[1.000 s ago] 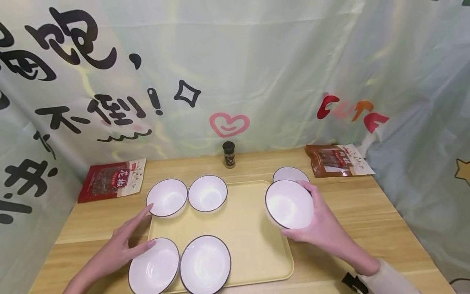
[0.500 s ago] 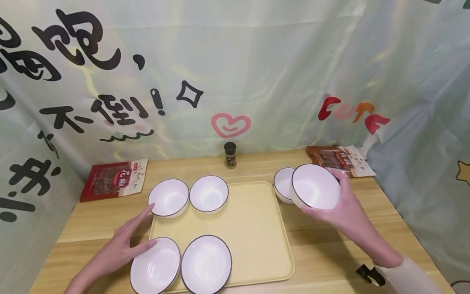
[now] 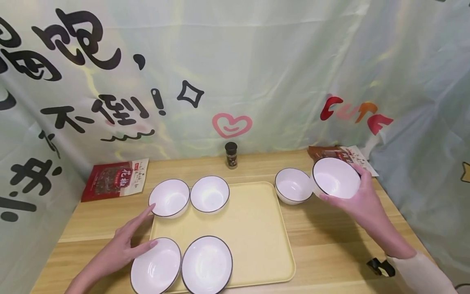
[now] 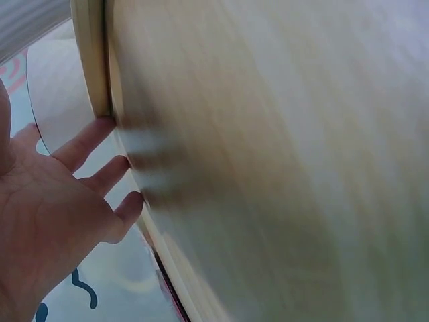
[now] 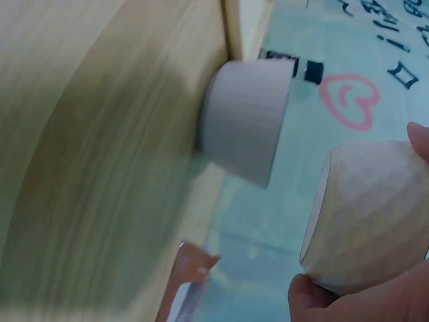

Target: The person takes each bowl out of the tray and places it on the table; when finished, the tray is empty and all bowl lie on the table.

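My right hand [image 3: 361,206] grips a white, dark-rimmed bowl [image 3: 335,177] by its side and holds it above the table on the right. In the right wrist view this bowl's [image 5: 375,208] outside has a faceted pattern. Just left of it, another white bowl [image 3: 293,185] stands on the table beside the tray. My left hand [image 3: 117,245] spreads its fingers at the tray's left side. Its index fingertip is at the rim of the back left bowl [image 3: 169,198], and its thumb overlaps the front left bowl [image 3: 156,265].
The yellow tray [image 3: 257,245] also bears a back bowl [image 3: 209,194] and a front bowl [image 3: 207,264]. Behind stand a black-capped spice jar [image 3: 231,155], a red packet [image 3: 114,179] and a brown packet [image 3: 360,159], partly hidden. A printed curtain [image 3: 279,73] surrounds the wooden table [image 3: 312,253].
My right hand has carried its bowl rightward and up from over the tray's right edge, uncovering the bowl on the table. My left hand has stayed in place.
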`<state>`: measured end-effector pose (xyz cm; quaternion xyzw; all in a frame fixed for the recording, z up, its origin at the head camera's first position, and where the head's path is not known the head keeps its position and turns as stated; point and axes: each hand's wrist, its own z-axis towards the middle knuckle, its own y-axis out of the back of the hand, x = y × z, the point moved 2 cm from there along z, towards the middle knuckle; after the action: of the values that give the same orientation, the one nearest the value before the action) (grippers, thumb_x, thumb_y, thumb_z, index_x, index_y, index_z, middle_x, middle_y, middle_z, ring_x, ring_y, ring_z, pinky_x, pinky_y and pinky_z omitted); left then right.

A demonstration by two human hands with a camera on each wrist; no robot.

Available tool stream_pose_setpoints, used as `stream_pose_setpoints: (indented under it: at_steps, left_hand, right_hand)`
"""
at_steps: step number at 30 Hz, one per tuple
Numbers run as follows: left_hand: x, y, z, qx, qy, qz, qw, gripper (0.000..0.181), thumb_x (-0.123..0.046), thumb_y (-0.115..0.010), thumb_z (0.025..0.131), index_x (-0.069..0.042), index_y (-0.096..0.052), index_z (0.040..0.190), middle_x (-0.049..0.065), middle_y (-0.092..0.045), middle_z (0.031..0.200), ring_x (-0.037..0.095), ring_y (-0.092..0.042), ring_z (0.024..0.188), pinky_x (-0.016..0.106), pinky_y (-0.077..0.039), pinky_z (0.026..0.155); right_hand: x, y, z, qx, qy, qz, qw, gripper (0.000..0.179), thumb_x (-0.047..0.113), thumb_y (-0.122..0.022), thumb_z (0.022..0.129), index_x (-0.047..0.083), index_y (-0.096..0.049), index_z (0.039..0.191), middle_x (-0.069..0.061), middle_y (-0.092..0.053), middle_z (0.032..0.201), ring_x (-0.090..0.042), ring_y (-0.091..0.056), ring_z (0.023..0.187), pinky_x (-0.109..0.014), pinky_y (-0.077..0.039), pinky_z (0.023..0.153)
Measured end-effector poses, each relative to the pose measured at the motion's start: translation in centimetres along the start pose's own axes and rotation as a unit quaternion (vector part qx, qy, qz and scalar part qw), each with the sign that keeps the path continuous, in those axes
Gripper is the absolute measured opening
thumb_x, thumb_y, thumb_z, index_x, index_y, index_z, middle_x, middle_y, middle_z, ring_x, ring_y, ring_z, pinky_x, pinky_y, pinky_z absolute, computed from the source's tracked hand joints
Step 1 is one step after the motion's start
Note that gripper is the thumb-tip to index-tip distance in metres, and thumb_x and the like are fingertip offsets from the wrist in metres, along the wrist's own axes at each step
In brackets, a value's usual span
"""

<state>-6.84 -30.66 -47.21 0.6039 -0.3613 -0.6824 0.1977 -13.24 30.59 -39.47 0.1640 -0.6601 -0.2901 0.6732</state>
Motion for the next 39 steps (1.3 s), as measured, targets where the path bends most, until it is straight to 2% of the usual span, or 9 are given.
stream_pose_setpoints:
  at_steps: [7, 16, 22, 30, 35, 39]
  left_hand:
    - [0.2, -0.1, 0.2, 0.002, -0.001, -0.002, 1.0, 0.096, -0.035, -0.083, 0.099, -0.037, -0.024, 0.175, 0.025, -0.049, 0.163, 0.056, -0.033, 0.151, 0.085, -0.023, 0.104]
    - [0.5, -0.1, 0.0, 0.0, -0.005, -0.009, 0.9999, 0.096, -0.034, -0.084, 0.099, -0.037, -0.025, 0.175, 0.026, -0.048, 0.163, 0.058, -0.033, 0.151, 0.089, -0.022, 0.103]
    - [0.6, -0.3, -0.1, -0.005, -0.014, -0.009, 0.9998, 0.096, -0.031, -0.084, 0.099, -0.036, -0.026, 0.175, 0.026, -0.05, 0.162, 0.057, -0.035, 0.15, 0.087, -0.023, 0.103]
    - [0.6, -0.3, 0.0, -0.007, -0.011, -0.001, 0.9999, 0.095, -0.034, -0.083, 0.1, -0.038, -0.025, 0.175, 0.025, -0.05, 0.161, 0.057, -0.035, 0.15, 0.087, -0.023, 0.103]
    - [0.8, -0.4, 0.0, -0.008, -0.013, -0.001, 0.9999, 0.096, -0.033, -0.083, 0.099, -0.037, -0.025, 0.175, 0.024, -0.05, 0.162, 0.056, -0.035, 0.151, 0.084, -0.024, 0.104]
    - [0.7, -0.4, -0.1, -0.003, -0.004, 0.001, 1.0, 0.096, -0.035, -0.083, 0.099, -0.038, -0.024, 0.175, 0.024, -0.049, 0.163, 0.056, -0.033, 0.152, 0.085, -0.023, 0.104]
  right_hand:
    - [-1.8, 0.4, 1.1, -0.013, -0.019, 0.006, 0.9997, 0.13, 0.033, -0.098, 0.083, 0.005, -0.007, 0.172, -0.036, -0.024, 0.167, -0.058, -0.036, 0.139, -0.074, -0.039, 0.101]
    - [-4.2, -0.2, 2.2, 0.004, -0.025, 0.012, 0.9996, 0.129, 0.031, -0.097, 0.085, -0.001, -0.004, 0.17, -0.04, -0.026, 0.161, -0.058, -0.035, 0.138, -0.071, -0.038, 0.103]
    - [-5.0, -0.5, 2.5, 0.011, -0.017, -0.002, 0.9998, 0.13, 0.029, -0.097, 0.084, -0.007, -0.004, 0.168, -0.044, -0.026, 0.158, -0.059, -0.036, 0.137, -0.074, -0.037, 0.104]
    - [-6.3, -0.9, 3.0, 0.031, -0.052, -0.006, 0.9982, 0.132, 0.033, -0.095, 0.086, -0.008, 0.001, 0.167, -0.046, -0.018, 0.161, -0.06, -0.03, 0.142, -0.075, -0.033, 0.11]
    - [-7.0, -1.1, 3.3, 0.042, -0.059, 0.008, 0.9973, 0.133, 0.032, -0.094, 0.087, -0.007, 0.004, 0.168, -0.045, -0.013, 0.164, -0.059, -0.027, 0.145, -0.076, -0.031, 0.113]
    - [-7.3, -1.3, 3.3, 0.048, -0.062, 0.009, 0.9969, 0.133, 0.032, -0.095, 0.087, -0.007, 0.003, 0.168, -0.044, -0.014, 0.163, -0.059, -0.028, 0.144, -0.075, -0.031, 0.113]
